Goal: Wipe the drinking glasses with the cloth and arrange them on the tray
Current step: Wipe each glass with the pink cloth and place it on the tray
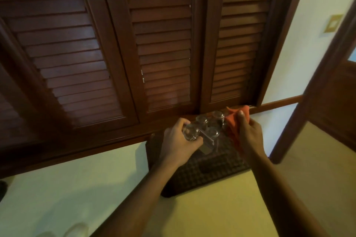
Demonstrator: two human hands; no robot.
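A dark woven tray [208, 171] lies on a pale surface against the wooden shutters. Several clear drinking glasses [212, 124] stand upside down at the tray's far end. My left hand [178, 144] grips one clear glass [190, 132] from the side, at the left of the group, over the tray. My right hand [249, 132] holds an orange cloth [234, 123] bunched between thumb and fingers, just right of the glasses. Part of the cloth hangs down under my palm.
Dark louvred wooden shutters [134, 44] rise straight behind the tray. A wooden door frame [316, 86] stands at the right, with a white wall and a brass switch plate [333, 23] behind it. The pale surface [77, 188] spreads to the left and front.
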